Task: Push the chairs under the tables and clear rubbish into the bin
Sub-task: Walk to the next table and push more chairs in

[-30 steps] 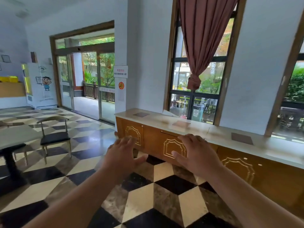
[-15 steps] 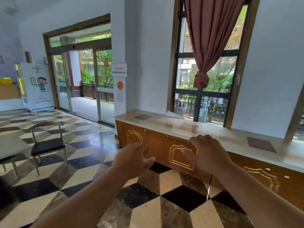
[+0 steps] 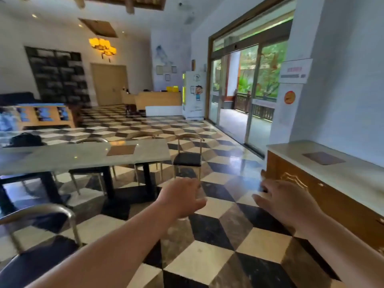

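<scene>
Both arms were extended forward above the chequered floor [image 3: 209, 265]; the left hand [image 3: 182, 196] was held out with the fingers loosely curled and nothing in it; the right hand [image 3: 284, 202] was spread, palm down, also holding nothing — neither hand touched any furniture

The grey worktop [image 3: 83, 154] stood to the left, ahead of the hands, on black pedestal legs; a brown mat [image 3: 121, 150] lay on its surface; a black bag [image 3: 26, 139] rested beyond its far left edge

Chair positions were as follows: one black-seated chair [image 3: 188, 157] with a curved metal back stood off the right end of the worktop, clear of it and not tucked in; a second chair [image 3: 87, 173] sat partly under the worktop on its far side; a third chair [image 3: 39, 256] stood in the near left foreground, its metal back rail toward the camera and its seat out from under the worktop

A wooden cabinet [image 3: 324, 196] with a pale top ran along the right wall, just beside the right hand; glass doors [image 3: 243, 96] lay beyond it; motion blur softened the finer detail
</scene>
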Available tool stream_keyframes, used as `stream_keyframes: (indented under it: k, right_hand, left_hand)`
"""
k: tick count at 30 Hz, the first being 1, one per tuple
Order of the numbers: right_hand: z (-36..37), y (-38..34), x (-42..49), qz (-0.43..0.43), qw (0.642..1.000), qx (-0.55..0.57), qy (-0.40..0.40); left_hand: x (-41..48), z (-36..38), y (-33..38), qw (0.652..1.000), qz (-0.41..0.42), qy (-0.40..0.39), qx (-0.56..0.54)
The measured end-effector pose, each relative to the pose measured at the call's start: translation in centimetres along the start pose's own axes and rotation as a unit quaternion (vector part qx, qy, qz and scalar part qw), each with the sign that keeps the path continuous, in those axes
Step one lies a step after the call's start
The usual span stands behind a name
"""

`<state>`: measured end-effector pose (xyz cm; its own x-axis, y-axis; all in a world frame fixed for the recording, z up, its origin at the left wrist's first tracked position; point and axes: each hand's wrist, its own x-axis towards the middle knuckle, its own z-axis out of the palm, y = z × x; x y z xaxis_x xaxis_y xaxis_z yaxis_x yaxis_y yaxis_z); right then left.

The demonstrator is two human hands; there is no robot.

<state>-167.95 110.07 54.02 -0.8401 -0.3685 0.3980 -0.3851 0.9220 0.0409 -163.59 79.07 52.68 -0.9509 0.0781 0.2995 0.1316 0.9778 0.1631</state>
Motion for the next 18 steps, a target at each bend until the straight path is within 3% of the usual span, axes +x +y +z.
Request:
stream_keyframes:
  k: [4, 10, 14, 18]
  right_hand:
    - [7.2, -5.9, 9.6, -0.110, 0.992, 0.047, -0.042]
    - [16.1, -16.5, 22.4, -0.196, 0.972, 0.103, -0.079]
    - [19.8, -22.9, 31.7, -0.240, 0.963, 0.102, -0.065]
    - [21.3, -27.7, 40.9, -0.263, 0.957, 0.068, -0.105]
  left_hand:
    - [1.3, 2.3, -8.0, 0.994, -0.111, -0.009, -0.005]
    - [3.3, 4.5, -22.1, 0.971, -0.238, 0.007, 0.006]
    - [7.4, 6.2, -31.9, 0.958, -0.287, 0.026, -0.001]
    - [13.0, 6.8, -40.2, 0.950, -0.310, 0.022, -0.022]
